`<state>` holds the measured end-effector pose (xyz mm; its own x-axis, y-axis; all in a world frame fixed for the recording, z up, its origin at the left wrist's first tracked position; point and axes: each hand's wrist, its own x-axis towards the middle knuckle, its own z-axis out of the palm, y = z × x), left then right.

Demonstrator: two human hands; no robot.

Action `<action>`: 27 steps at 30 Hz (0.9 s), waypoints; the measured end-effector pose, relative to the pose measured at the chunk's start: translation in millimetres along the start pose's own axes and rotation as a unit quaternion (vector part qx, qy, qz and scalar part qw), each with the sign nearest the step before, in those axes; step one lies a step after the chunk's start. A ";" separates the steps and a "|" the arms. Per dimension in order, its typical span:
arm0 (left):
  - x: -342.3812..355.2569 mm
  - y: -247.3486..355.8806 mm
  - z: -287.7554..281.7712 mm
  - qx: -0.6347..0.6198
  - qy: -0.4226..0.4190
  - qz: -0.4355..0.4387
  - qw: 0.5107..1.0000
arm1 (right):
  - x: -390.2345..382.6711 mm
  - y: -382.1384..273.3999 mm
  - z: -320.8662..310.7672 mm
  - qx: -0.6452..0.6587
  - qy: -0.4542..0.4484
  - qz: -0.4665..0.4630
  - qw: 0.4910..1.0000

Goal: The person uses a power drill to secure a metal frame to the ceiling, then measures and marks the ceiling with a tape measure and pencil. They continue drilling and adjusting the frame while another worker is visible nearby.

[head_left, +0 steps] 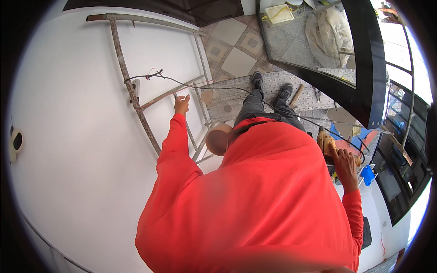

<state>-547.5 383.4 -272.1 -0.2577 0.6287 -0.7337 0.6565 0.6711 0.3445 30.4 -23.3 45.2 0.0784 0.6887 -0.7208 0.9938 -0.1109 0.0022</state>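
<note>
In my right hand (346, 164), low at my right side, is a yellow power drill (326, 142), its front end pointing away from me. A black cord (291, 113) loops up from beside the drill, crosses in front of my legs and reaches the scaffold frame (122, 63) on the left. Its far end (157, 73) hangs there by the frame's upright, with short loose wires showing. My left hand (182, 104) is raised beside the frame's lower bars, fingers apart and nothing seen in them. Whether it touches a bar I cannot tell.
My feet stand on a perforated metal platform (227, 94) with a wooden stick (297, 95) on it. A white wall (77, 136) rises on the left. Dark-framed glass (371, 68) stands ahead right. Below are patterned tiles (236, 45) and a pale sack (332, 32). A round brown object (218, 139) sits at my waist.
</note>
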 end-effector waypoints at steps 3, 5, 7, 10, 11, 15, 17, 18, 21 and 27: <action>4.7 10.5 -33.5 -0.054 0.071 0.063 0.994 | 5.6 3.3 -18.5 -0.025 0.012 -0.044 0.999; 3.4 29.5 -51.0 -0.108 0.076 0.099 0.986 | 11.5 6.2 -27.3 -0.038 0.006 -0.064 0.997; 0.9 45.8 -69.0 -0.134 0.063 0.120 0.982 | 18.8 11.7 -32.7 -0.031 0.004 -0.083 0.996; 2.4 59.5 -92.7 -0.132 0.110 0.141 0.975 | 26.3 19.5 -31.1 0.000 -0.016 -0.086 0.996; 4.9 58.9 -101.0 -0.127 0.158 0.159 0.966 | 27.7 22.3 -28.7 0.008 -0.007 -0.091 0.996; 32.3 34.6 -157.3 -0.035 0.443 -0.019 0.896 | 27.5 29.6 -15.1 0.058 0.001 -0.088 0.994; 51.1 8.7 -184.8 -0.012 0.464 -0.051 0.884 | 26.9 30.6 -9.5 0.060 -0.013 -0.076 0.995; 61.9 -3.0 -202.7 -0.014 0.411 -0.041 0.911 | 25.8 30.1 -7.8 0.065 -0.024 -0.062 0.996; 94.2 -29.6 -230.0 -0.023 0.318 -0.021 0.948 | 23.9 27.4 -8.0 0.090 -0.030 -0.053 0.994; 126.5 -32.8 -244.8 -0.043 0.342 0.009 0.939 | 23.1 19.3 -20.0 0.092 -0.061 -0.035 0.993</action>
<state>-775.2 537.1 -232.8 -0.6616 0.7256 -0.1890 0.6135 0.6687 0.4200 52.9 4.8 42.5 -0.0114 0.6078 -0.7940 0.9645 -0.2027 -0.1691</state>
